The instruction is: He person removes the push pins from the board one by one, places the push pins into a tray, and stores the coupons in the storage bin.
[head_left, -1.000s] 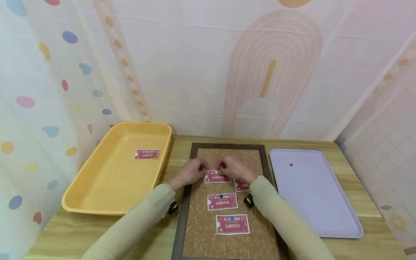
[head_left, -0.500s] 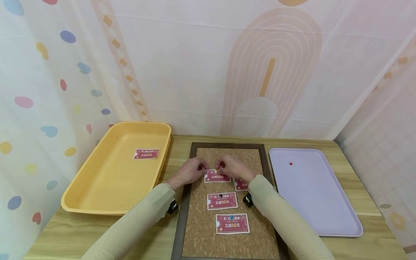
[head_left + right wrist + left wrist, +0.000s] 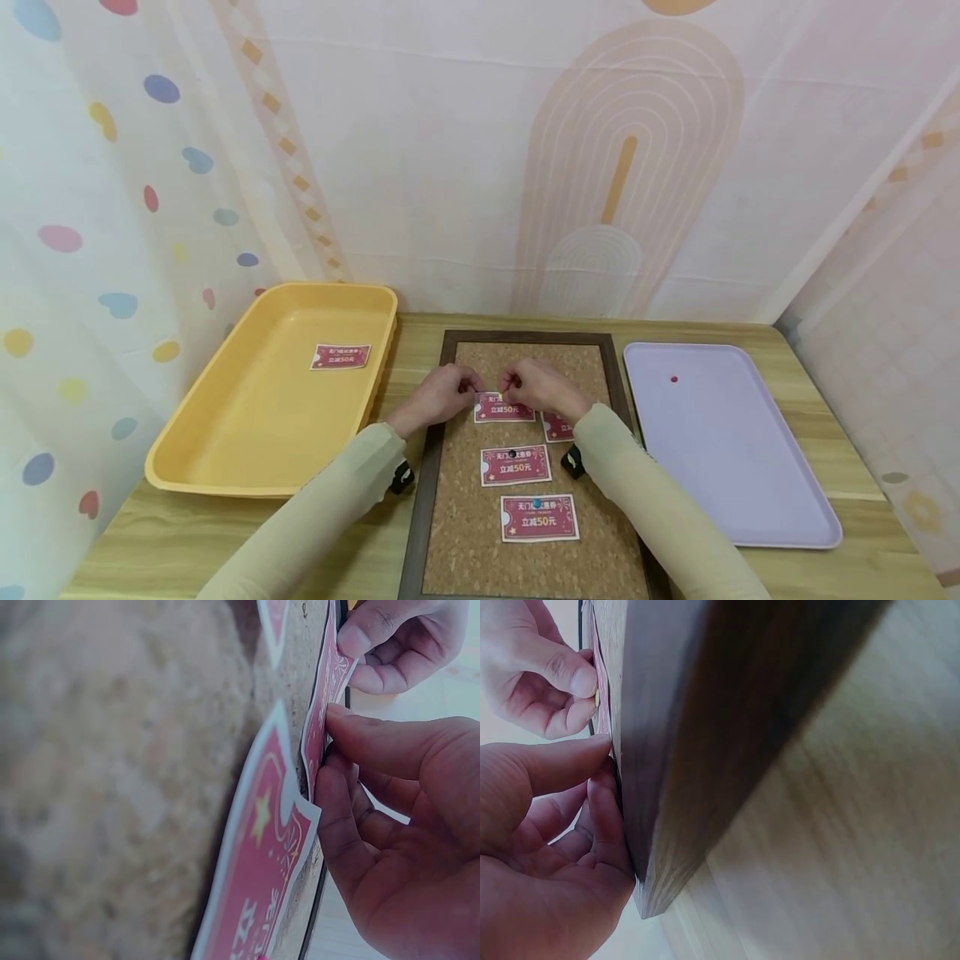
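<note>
On a framed cork board (image 3: 465, 542), my left hand (image 3: 444, 393) pinches the upper left corner of a red coupon (image 3: 504, 412). At the coupon's top edge my right hand (image 3: 542, 388) pinches a small yellow push pin (image 3: 597, 697) between thumb and finger. Whether the pin's point is in the cork is hidden. To the right another coupon (image 3: 555, 428) lies partly behind the right wrist. Lower down sit a coupon with a black push pin (image 3: 512, 454) and one with a blue push pin (image 3: 537, 503).
A yellow tray (image 3: 225, 417) at the left holds one loose coupon (image 3: 341, 357). At the right a lilac tray (image 3: 735, 467) has a single red push pin (image 3: 674, 379) in it. Behind the wooden table (image 3: 810, 392) hangs a patterned curtain (image 3: 450, 167).
</note>
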{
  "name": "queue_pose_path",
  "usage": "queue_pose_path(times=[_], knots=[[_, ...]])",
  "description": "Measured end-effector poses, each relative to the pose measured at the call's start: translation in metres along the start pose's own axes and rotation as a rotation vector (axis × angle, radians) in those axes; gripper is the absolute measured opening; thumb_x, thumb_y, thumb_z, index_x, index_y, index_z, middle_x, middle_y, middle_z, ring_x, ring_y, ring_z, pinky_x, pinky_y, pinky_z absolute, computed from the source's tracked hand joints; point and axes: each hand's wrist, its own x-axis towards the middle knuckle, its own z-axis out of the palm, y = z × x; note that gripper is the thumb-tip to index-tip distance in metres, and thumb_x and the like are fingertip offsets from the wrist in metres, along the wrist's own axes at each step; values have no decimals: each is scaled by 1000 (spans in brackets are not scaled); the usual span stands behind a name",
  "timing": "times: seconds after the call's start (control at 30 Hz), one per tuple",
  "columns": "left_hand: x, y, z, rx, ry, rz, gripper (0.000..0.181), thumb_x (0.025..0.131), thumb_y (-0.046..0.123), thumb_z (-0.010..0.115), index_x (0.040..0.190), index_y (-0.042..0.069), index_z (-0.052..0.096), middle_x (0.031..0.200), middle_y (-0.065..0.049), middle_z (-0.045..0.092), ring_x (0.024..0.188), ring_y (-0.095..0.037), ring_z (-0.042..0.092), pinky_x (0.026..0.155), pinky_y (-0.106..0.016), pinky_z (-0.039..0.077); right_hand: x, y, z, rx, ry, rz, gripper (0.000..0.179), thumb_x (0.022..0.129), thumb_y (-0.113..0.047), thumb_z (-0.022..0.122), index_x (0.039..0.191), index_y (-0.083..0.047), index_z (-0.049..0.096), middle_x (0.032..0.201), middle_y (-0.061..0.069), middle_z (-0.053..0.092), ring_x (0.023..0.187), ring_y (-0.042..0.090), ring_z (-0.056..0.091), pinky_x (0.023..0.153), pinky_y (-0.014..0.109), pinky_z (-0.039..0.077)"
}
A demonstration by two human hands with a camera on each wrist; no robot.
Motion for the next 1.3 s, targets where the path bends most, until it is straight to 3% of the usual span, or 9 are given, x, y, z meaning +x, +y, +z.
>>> queue_pose_path(times=[0.2,0.7,1.3], knots=[[0,0,2,-17,-3,-22,12,91,-3,67,91,7,74,82,0,67,71,-13,54,66,-28,45,-1,0,1,8,-14,8,6,98,-8,69,94,-11,70,84,0,63,70,14,53,62,28,43],[1,0,0,-24,15,23,14,91,-5,65,93,4,76,88,-4,71,74,-12,55,68,-28,46,1,3,0,-30,5,-12,8,98,-10,71,90,-13,69,79,-2,62,66,12,52,63,28,42],[4,0,1,-18,1,-7,10,91,-2,67,92,5,74,83,0,67,74,-12,55,68,-28,46,-2,2,-2,-46,-7,-22,10,100,-10,68,90,-13,67,77,-2,59,64,12,50,58,26,39]])
